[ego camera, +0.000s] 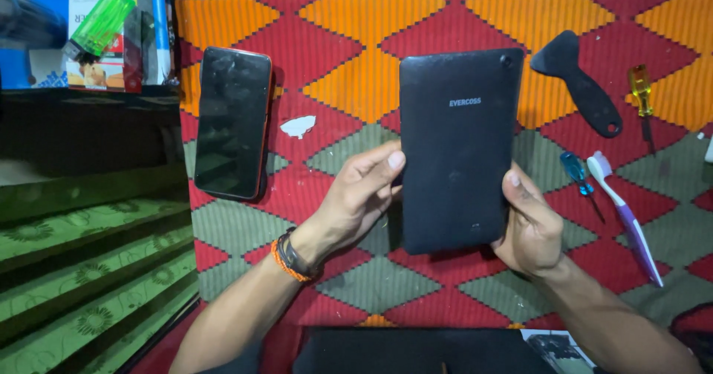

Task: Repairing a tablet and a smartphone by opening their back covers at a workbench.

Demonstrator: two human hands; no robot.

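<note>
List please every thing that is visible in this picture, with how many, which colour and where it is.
tablet: 1, black, back side up, held in the middle
phone: 1, black with red edge, on the mat, left
mat: 1, red, orange and grey-green diamonds, under everything
scraper: 1, black, upper right
screwdrivers: 2, yellow handle far right, blue handle beside the toothbrush
toothbrush: 1, white and purple, right
lighter: 1, green, top left
left hand: orange and dark wristbands, on the tablet's left edge
right hand: on its right edge

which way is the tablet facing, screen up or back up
Back up: the tablet shows its plain dark rear cover with a camera lens at the top corner, held between the left hand and right hand.
</note>
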